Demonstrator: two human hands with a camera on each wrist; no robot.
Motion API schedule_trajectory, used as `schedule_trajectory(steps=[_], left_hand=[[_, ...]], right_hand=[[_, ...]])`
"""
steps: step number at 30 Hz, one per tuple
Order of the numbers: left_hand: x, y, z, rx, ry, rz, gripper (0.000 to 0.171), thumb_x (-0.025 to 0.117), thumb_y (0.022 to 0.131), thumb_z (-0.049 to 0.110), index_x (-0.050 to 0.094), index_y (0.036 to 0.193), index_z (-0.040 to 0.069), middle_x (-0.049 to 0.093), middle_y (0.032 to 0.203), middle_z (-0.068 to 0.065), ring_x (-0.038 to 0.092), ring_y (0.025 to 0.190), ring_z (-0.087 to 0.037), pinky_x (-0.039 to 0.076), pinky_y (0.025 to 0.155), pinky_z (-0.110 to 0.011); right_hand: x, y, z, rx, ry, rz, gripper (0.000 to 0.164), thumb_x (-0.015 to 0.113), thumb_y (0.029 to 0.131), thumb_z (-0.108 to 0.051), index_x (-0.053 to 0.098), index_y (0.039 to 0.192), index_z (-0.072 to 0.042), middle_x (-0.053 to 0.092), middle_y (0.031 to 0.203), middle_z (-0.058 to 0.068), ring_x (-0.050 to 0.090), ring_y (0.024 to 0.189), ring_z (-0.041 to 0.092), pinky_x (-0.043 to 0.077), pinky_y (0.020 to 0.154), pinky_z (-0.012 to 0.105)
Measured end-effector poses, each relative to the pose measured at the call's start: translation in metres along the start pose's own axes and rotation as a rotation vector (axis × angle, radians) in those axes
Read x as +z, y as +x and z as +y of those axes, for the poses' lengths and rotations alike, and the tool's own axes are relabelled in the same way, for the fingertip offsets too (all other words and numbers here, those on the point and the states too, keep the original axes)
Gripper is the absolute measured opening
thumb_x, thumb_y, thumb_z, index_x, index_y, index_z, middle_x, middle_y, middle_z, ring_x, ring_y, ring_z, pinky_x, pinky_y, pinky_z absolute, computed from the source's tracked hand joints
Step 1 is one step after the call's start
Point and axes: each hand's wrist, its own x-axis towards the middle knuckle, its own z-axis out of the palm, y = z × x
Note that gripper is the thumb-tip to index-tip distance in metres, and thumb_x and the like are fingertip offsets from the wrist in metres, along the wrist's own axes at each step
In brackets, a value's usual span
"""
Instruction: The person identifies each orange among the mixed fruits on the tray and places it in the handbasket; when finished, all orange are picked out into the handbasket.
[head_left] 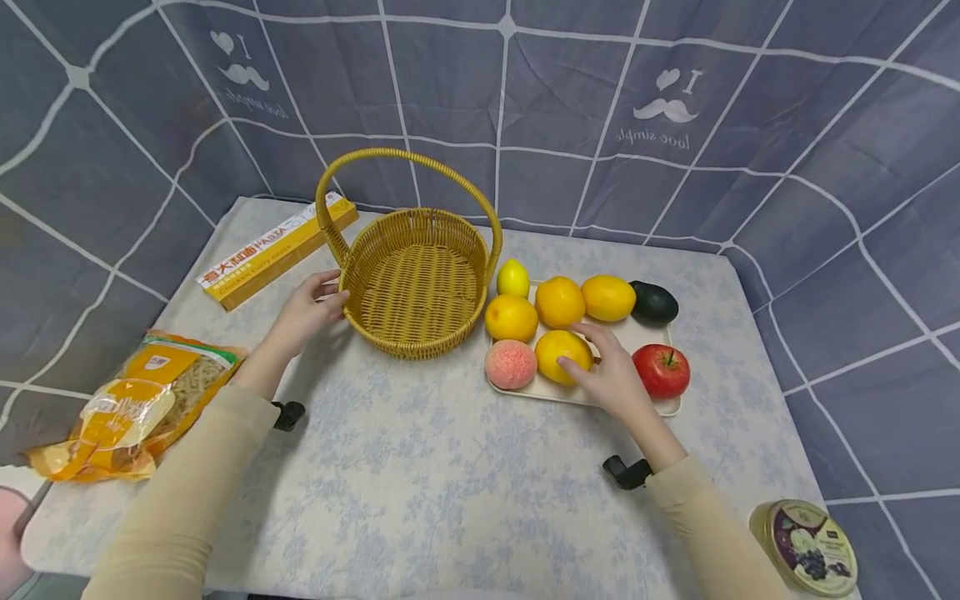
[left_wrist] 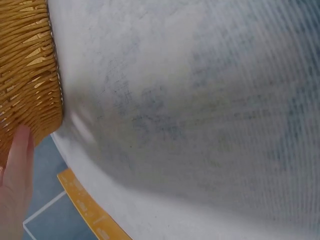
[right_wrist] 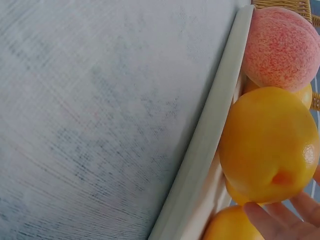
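A wicker basket (head_left: 420,292) with a tall arched handle stands at the table's centre back. My left hand (head_left: 311,310) touches its left side from outside; in the left wrist view a straight finger (left_wrist: 20,150) lies along the weave. On a pale tray (head_left: 551,395) right of the basket, my right hand (head_left: 611,371) holds an orange (head_left: 558,354), thumb and fingers around its right side. The right wrist view shows this orange (right_wrist: 270,145) close up, its dimple facing the camera. Beside it sits a pink peach (head_left: 511,364); a red apple (head_left: 661,372) is to the hand's right.
Also on the tray are two oranges (head_left: 512,318), a lemon (head_left: 513,277), a longer yellow fruit (head_left: 608,297) and an avocado (head_left: 654,303). A pasta box (head_left: 277,254) and an orange bag (head_left: 142,408) lie left. A round tin (head_left: 810,546) is at the front right.
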Motion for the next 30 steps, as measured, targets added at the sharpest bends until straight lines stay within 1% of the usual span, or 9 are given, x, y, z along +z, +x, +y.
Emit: schedule_trajectory(steps=[2, 4, 7, 11, 14, 20, 25, 30], left_hand=[[-0.001, 0.000, 0.000, 0.009, -0.030, -0.008, 0.061, 0.048, 0.104, 0.021, 0.022, 0.156, 0.005, 0.038, 0.151, -0.026, 0.046, 0.132, -0.034, 0.057, 0.085, -0.014], [-0.002, -0.001, 0.001, 0.009, -0.068, -0.023, 0.061, 0.048, 0.104, 0.019, 0.021, 0.157, 0.004, 0.037, 0.152, -0.026, 0.046, 0.131, -0.032, 0.057, 0.086, -0.014], [-0.003, -0.001, 0.001, -0.008, -0.120, -0.042, 0.062, 0.048, 0.104, 0.018, 0.019, 0.158, 0.006, 0.035, 0.153, -0.024, 0.046, 0.130, -0.029, 0.057, 0.093, -0.021], [-0.003, -0.002, 0.000, -0.033, -0.161, -0.061, 0.063, 0.047, 0.105, 0.020, 0.016, 0.159, 0.009, 0.032, 0.155, -0.022, 0.045, 0.132, -0.030, 0.052, 0.105, -0.036], [-0.003, -0.002, 0.000, -0.037, -0.176, -0.066, 0.063, 0.047, 0.105, 0.020, 0.016, 0.159, 0.009, 0.031, 0.156, -0.021, 0.043, 0.135, -0.033, 0.050, 0.108, -0.040], [-0.004, -0.001, -0.002, -0.040, -0.196, -0.064, 0.063, 0.047, 0.105, 0.019, 0.016, 0.159, 0.011, 0.030, 0.157, -0.020, 0.041, 0.137, -0.035, 0.049, 0.108, -0.043], [-0.003, -0.003, 0.000, -0.030, -0.200, -0.059, 0.062, 0.047, 0.105, 0.019, 0.018, 0.159, 0.009, 0.031, 0.156, -0.021, 0.042, 0.136, -0.035, 0.051, 0.106, -0.040], [-0.002, -0.003, -0.004, -0.033, -0.209, -0.054, 0.062, 0.047, 0.105, 0.019, 0.019, 0.158, 0.007, 0.033, 0.156, -0.021, 0.044, 0.135, -0.034, 0.056, 0.100, -0.030]], right_hand=[[0.000, 0.000, 0.001, 0.012, 0.015, -0.010, 0.060, 0.069, 0.092, -0.030, 0.048, 0.144, -0.011, 0.043, 0.148, 0.016, 0.045, 0.133, 0.035, 0.050, 0.105, 0.054], [0.000, 0.001, 0.003, 0.028, 0.026, -0.022, 0.061, 0.070, 0.091, -0.029, 0.048, 0.145, -0.010, 0.044, 0.147, 0.016, 0.045, 0.132, 0.034, 0.049, 0.106, 0.054], [0.002, 0.001, 0.006, 0.054, 0.048, -0.037, 0.062, 0.071, 0.091, -0.028, 0.046, 0.145, -0.010, 0.044, 0.147, 0.017, 0.044, 0.131, 0.034, 0.046, 0.108, 0.054], [0.006, 0.001, 0.010, 0.094, 0.097, -0.051, 0.065, 0.072, 0.090, -0.029, 0.044, 0.145, -0.009, 0.041, 0.149, 0.016, 0.041, 0.134, 0.036, 0.041, 0.113, 0.056], [0.009, 0.002, 0.013, 0.118, 0.131, -0.052, 0.069, 0.074, 0.088, -0.030, 0.040, 0.145, -0.008, 0.039, 0.150, 0.016, 0.039, 0.136, 0.037, 0.039, 0.115, 0.056], [0.011, 0.004, 0.012, 0.139, 0.136, -0.046, 0.078, 0.077, 0.085, -0.032, 0.035, 0.145, -0.006, 0.038, 0.149, 0.018, 0.039, 0.136, 0.037, 0.036, 0.116, 0.056], [0.014, 0.004, 0.014, 0.160, 0.179, -0.023, 0.077, 0.078, 0.084, -0.030, 0.036, 0.145, -0.007, 0.039, 0.148, 0.018, 0.040, 0.134, 0.036, 0.037, 0.115, 0.056], [0.021, 0.001, 0.015, 0.198, 0.219, 0.021, 0.076, 0.079, 0.083, -0.028, 0.037, 0.143, -0.007, 0.042, 0.146, 0.017, 0.043, 0.131, 0.036, 0.041, 0.112, 0.054]])
